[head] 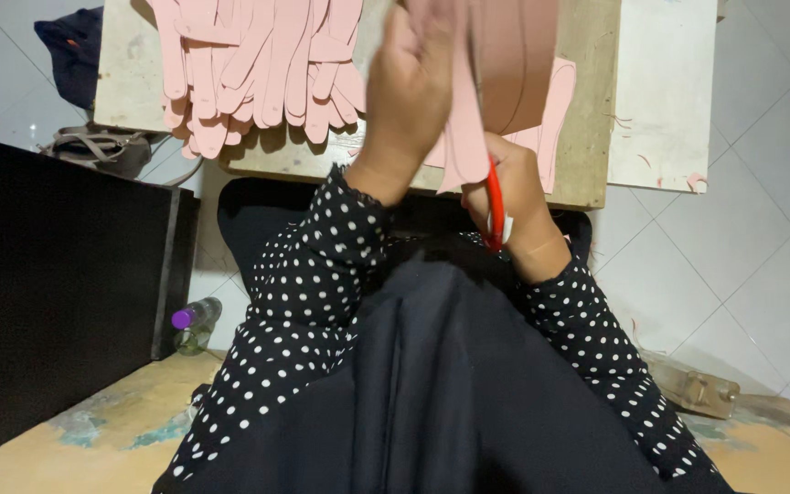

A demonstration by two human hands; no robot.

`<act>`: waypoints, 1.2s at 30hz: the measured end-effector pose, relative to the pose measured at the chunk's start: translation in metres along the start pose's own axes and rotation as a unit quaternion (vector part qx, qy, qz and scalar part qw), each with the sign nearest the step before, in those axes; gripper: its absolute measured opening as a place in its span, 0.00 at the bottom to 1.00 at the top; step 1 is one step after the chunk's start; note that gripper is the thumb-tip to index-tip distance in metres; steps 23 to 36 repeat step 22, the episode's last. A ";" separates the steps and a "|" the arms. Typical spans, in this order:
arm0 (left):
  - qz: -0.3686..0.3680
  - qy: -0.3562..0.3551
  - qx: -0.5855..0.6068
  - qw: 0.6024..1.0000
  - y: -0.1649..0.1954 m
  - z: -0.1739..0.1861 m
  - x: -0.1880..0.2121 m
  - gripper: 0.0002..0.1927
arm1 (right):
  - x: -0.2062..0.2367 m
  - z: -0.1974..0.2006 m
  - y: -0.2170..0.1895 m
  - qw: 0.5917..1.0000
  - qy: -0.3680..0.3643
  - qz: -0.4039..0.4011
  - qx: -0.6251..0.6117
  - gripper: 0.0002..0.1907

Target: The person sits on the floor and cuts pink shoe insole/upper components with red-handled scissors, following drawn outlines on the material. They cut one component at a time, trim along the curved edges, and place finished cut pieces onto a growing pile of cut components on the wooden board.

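My left hand (409, 96) holds up a pink sheet of thin material (505, 64) close to the camera, fingers curled round its left edge. Just below and to the right, my right hand (514, 197) grips scissors with red handles (496, 206); the blades are hidden behind the sheet. A narrow pink strip (464, 155) hangs from the sheet between the two hands. Both sleeves are black with white dots.
A pile of pink cut-out pieces (249, 69) lies on a wooden board (587, 110) ahead. A white sheet (665, 91) lies to the right on the tiled floor. A black panel (48, 293) stands left, with a purple-capped bottle (196, 322) beside it. A dark bag (73, 50) lies far left.
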State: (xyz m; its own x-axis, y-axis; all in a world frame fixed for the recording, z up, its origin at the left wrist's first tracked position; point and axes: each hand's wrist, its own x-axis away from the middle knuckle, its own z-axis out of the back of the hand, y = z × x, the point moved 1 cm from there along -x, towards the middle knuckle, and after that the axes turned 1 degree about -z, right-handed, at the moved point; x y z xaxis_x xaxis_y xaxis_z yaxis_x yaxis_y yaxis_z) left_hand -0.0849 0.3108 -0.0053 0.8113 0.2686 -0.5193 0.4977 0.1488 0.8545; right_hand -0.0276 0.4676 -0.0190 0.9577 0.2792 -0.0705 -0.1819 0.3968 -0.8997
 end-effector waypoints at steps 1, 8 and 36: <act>0.008 0.018 -0.014 1.000 -0.003 0.002 -0.005 0.20 | 0.002 -0.003 0.002 1.000 -0.008 -0.014 -0.024 0.07; 0.022 -0.018 -0.017 0.999 0.006 -0.006 0.003 0.18 | -0.003 -0.001 0.012 0.991 -0.050 -0.008 -0.126 0.09; 0.033 -0.011 0.004 0.999 -0.003 -0.012 0.008 0.16 | -0.018 0.005 0.005 0.998 -0.011 0.029 -0.057 0.07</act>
